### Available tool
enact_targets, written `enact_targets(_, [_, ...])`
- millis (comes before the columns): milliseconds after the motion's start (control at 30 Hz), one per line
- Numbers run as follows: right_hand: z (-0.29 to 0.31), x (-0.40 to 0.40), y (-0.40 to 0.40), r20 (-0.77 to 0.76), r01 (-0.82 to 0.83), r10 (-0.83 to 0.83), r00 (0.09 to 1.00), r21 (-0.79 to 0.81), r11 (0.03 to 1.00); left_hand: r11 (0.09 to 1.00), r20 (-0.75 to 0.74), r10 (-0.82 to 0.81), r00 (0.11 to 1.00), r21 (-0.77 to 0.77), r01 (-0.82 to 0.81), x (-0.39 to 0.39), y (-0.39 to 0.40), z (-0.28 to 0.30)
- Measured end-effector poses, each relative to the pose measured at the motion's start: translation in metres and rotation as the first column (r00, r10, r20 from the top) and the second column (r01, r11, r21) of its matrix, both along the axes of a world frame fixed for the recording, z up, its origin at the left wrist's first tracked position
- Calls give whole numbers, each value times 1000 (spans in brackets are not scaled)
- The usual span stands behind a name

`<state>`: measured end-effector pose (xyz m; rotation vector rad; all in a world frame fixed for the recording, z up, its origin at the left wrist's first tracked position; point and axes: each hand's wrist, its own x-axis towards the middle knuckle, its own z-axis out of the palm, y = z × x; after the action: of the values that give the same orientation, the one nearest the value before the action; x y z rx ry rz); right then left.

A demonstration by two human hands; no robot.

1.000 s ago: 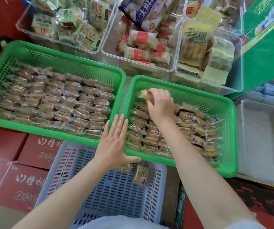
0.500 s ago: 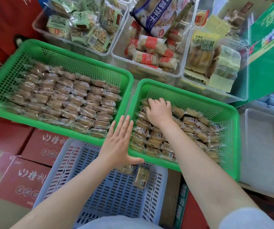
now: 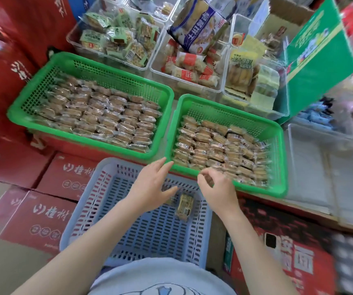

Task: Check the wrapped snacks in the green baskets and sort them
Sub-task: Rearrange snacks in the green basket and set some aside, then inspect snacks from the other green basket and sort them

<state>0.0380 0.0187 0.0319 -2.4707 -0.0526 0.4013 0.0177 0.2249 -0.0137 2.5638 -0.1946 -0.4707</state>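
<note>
Two green baskets hold rows of clear-wrapped brown snacks: the left green basket [image 3: 90, 145] and the right green basket [image 3: 256, 189]. In front of them stands a pale blue basket [image 3: 150, 231] with a wrapped snack [image 3: 185, 206] lying near its far edge. My left hand [image 3: 152, 184] hovers over that far edge, fingers spread, holding nothing. My right hand [image 3: 218, 188] is at the front rim of the right green basket. Its fingers curl around a small wrapped snack [image 3: 208, 180], which is blurred.
Clear bins [image 3: 116, 60] of other packaged snacks line the back. Red cartons [image 3: 43, 209] sit under and left of the baskets, and a green carton [image 3: 316, 60] stands at the right. A clear tub [image 3: 311, 177] lies right of the baskets. A phone [image 3: 270, 240] rests on a red box.
My right hand has pulled back from the middle of the right green basket to its front rim. My left hand has slid off the rim toward the blue basket. The view has tilted.
</note>
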Motion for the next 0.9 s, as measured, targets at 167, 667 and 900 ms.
enact_targets(167, [11, -62, -8, -122, -78, 72, 990, -51, 996, 998, 27, 35, 999, -62, -34, -56, -2, 13])
enact_targets(667, [12, -171, -52, -23, -214, 212, 977, -124, 969, 973, 133, 40, 990, 221, -69, -166, -8, 77])
enact_targets(900, [5, -176, 4, 25, -174, 180, 983, -158, 972, 983, 170, -35, 985, 183, 3, -158, 29, 71])
